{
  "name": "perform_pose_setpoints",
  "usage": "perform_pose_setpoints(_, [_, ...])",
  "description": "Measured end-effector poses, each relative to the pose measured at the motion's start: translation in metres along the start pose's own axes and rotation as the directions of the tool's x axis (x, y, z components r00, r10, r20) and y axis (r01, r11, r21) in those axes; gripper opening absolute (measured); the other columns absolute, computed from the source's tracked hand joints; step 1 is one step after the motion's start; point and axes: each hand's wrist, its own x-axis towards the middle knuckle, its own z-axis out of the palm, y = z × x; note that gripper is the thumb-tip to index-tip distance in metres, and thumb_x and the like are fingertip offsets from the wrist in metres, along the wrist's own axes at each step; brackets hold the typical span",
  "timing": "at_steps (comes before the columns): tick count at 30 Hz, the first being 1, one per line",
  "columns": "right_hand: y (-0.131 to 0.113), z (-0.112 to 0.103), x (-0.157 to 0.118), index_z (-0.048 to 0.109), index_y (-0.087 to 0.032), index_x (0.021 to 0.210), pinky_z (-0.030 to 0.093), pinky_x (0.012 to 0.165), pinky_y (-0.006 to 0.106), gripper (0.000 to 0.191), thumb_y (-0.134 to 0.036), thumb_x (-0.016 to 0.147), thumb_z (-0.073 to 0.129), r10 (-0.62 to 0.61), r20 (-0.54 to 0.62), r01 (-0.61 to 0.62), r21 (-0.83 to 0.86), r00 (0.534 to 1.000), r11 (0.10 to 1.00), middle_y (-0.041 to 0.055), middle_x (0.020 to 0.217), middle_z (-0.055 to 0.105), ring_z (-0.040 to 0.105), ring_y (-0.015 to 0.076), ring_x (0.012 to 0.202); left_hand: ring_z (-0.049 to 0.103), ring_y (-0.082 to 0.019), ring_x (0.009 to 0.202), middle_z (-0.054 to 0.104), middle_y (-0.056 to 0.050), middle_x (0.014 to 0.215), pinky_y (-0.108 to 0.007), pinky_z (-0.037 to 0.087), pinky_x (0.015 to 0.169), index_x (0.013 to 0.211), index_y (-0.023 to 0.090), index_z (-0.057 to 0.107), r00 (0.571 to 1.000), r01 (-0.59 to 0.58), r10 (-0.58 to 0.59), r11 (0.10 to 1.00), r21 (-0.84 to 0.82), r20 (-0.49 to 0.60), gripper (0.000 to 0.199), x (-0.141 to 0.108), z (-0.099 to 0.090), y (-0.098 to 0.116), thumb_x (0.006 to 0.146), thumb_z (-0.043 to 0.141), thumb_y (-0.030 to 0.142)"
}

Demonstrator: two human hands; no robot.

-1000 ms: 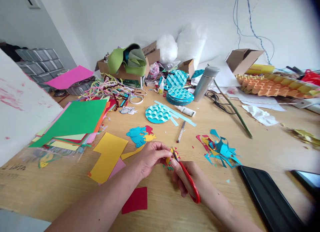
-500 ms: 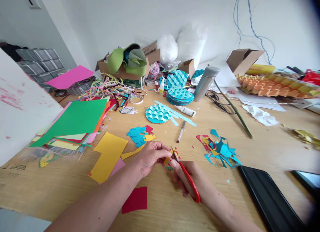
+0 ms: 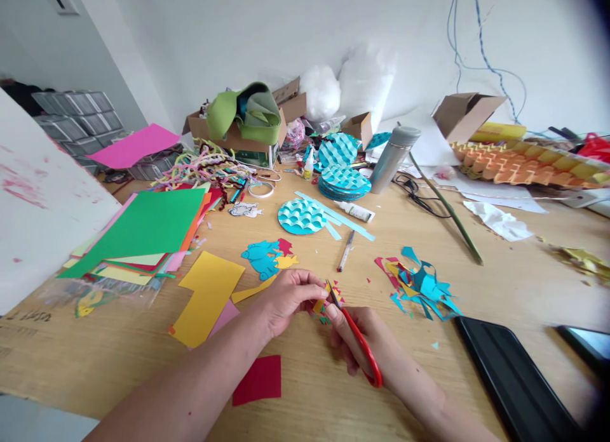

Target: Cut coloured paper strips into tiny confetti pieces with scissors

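In the middle of the head view, my left hand pinches a small piece of yellow paper. My right hand is closed round the red handle of a pair of scissors. The blades point away from me and lie right at the yellow piece; whether they are cutting into it I cannot make out. Tiny coloured scraps lie on the table around the blade tips. Beyond my left hand are blue paper fish, a small yellow fish and a red paper shape.
Yellow paper and a dark red piece flank my left forearm. Offcuts and a black tablet-like device lie to the right. Farther back are a pen, a scale-patterned disc, a glue tube and a metal flask.
Almost nothing differs. Both hands, the scissors and the yellow piece keep their places; the whole view has shifted very slightly.
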Motion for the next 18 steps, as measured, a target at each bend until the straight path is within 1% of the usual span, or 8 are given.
perform_pose_setpoints(4, [0.0005,-0.0004,-0.0004,0.046,-0.017,0.054,0.028,0.033,0.015,0.062,-0.072,0.08,0.039,-0.005,0.001,0.005,-0.01,1.0,1.0,-0.0027,0.039,0.045,0.043,0.0065,0.031,0.053,-0.009,0.055,0.062,0.0,0.063,-0.024,0.039,0.056,0.063,0.013,0.061,1.0,0.001,-0.001,1.0,0.005,-0.002,0.021,0.0003,0.0002,0.0003,0.051,0.076,0.022])
perform_pose_setpoints(12, [-0.0035,-0.0004,-0.0014,0.046,-0.018,0.056,0.026,0.03,0.015,0.06,-0.074,0.076,0.044,0.074,0.007,-0.074,0.037,0.997,0.997,-0.0042,0.039,0.044,0.042,0.0062,0.03,0.053,-0.009,0.055,0.062,0.0,0.063,-0.023,0.037,0.055,0.064,0.014,0.06,1.0,-0.001,0.001,1.0,0.023,0.004,0.022,0.0015,-0.0016,-0.0012,0.052,0.076,0.023])
perform_pose_setpoints(18, [-0.0022,0.0003,-0.0012,0.046,-0.018,0.055,0.025,0.029,0.015,0.058,-0.072,0.077,0.046,0.074,0.004,-0.074,0.068,0.997,0.995,-0.0048,0.039,0.043,0.042,0.0061,0.029,0.054,-0.009,0.055,0.062,0.0,0.063,-0.023,0.038,0.054,0.065,0.014,0.061,1.0,-0.006,0.006,1.0,0.016,-0.002,0.023,0.0012,-0.0017,-0.0016,0.052,0.077,0.024])
